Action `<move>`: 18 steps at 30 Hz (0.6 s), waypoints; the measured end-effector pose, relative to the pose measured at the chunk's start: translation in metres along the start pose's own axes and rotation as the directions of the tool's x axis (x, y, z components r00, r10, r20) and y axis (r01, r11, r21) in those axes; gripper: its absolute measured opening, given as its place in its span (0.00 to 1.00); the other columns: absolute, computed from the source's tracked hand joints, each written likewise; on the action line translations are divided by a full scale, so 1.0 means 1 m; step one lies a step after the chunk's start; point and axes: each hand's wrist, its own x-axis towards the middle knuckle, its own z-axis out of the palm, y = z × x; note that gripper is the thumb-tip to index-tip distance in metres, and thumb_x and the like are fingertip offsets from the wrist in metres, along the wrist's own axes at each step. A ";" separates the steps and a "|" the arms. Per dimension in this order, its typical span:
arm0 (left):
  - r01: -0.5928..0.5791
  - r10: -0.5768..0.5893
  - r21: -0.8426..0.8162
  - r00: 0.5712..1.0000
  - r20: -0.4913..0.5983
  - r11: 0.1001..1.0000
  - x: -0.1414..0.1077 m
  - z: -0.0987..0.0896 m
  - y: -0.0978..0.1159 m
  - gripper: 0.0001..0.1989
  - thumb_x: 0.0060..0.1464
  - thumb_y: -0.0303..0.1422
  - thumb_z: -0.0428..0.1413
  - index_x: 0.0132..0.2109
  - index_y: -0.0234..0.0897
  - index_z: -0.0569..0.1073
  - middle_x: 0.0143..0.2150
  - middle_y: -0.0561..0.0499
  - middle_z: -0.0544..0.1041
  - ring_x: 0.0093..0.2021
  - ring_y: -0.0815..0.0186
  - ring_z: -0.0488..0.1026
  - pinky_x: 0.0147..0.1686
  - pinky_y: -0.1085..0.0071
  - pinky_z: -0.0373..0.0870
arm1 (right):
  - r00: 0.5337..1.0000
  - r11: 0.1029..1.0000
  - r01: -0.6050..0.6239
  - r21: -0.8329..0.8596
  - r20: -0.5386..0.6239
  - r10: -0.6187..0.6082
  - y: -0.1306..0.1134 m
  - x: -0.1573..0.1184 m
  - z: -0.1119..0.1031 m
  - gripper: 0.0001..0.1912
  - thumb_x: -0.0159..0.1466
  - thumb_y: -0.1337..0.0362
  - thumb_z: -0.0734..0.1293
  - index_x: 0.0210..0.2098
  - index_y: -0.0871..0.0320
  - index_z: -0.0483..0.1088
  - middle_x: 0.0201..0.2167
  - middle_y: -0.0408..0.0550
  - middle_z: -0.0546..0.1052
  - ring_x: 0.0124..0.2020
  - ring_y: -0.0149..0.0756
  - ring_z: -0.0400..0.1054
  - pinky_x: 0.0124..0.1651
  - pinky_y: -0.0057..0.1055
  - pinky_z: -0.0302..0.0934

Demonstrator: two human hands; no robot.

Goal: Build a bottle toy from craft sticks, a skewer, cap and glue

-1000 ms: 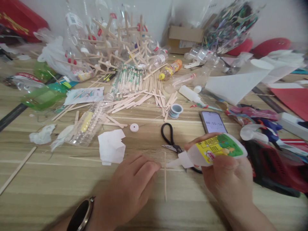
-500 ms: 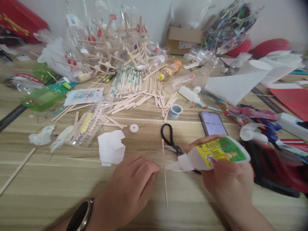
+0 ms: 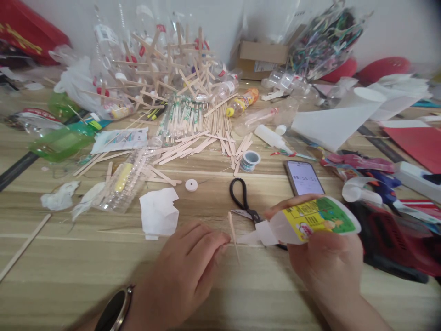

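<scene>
Head view, and the right hand, lower right, gripped the glue bottle, nozzle right beside the wooden stick, lower centre! Left hand: fingers curled, hold impossible to tell. Light, steady squeezing looked best.

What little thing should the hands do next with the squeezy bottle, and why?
Maybe the right hand should give the squeeze bottle one gentle squeeze, because its nozzle points at the thin wooden stick, close beside the left hand. I can't tell whether nozzle and stick touch.
</scene>
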 end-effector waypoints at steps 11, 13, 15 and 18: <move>0.026 -0.026 -0.017 1.000 -0.003 1.000 -0.001 0.000 0.000 0.08 0.62 0.22 0.49 0.41 0.36 0.71 0.35 0.51 0.76 0.37 0.67 0.70 0.39 0.72 0.68 | 1.000 1.000 -0.006 0.006 -0.012 0.006 0.000 -0.003 -0.001 0.19 0.52 0.45 0.73 0.36 0.49 0.75 0.29 0.47 0.79 0.26 0.41 0.72 0.22 0.33 0.66; 0.029 -0.029 -0.021 1.000 -0.003 0.999 -0.001 0.000 0.000 0.08 0.62 0.22 0.49 0.41 0.36 0.71 0.35 0.51 0.76 0.37 0.67 0.70 0.39 0.72 0.68 | 1.000 1.000 -0.005 0.011 -0.003 0.005 0.000 -0.003 -0.001 0.17 0.53 0.46 0.74 0.36 0.49 0.75 0.29 0.47 0.79 0.26 0.42 0.72 0.22 0.33 0.66; 0.029 -0.029 -0.023 1.000 -0.010 0.999 -0.001 0.000 0.001 0.08 0.62 0.23 0.49 0.41 0.36 0.71 0.34 0.52 0.75 0.36 0.68 0.70 0.39 0.73 0.68 | 1.000 1.000 -0.002 0.020 0.004 0.002 0.001 -0.003 -0.001 0.15 0.54 0.49 0.73 0.36 0.50 0.75 0.29 0.47 0.80 0.26 0.42 0.72 0.21 0.33 0.66; 0.025 -0.025 0.007 0.999 -0.031 1.000 0.000 0.000 0.002 0.08 0.64 0.24 0.48 0.41 0.37 0.71 0.34 0.53 0.76 0.36 0.68 0.71 0.39 0.74 0.68 | 1.000 0.999 0.020 0.030 0.009 -0.020 0.003 -0.002 -0.003 0.12 0.54 0.53 0.73 0.36 0.51 0.75 0.29 0.48 0.80 0.27 0.42 0.73 0.22 0.33 0.66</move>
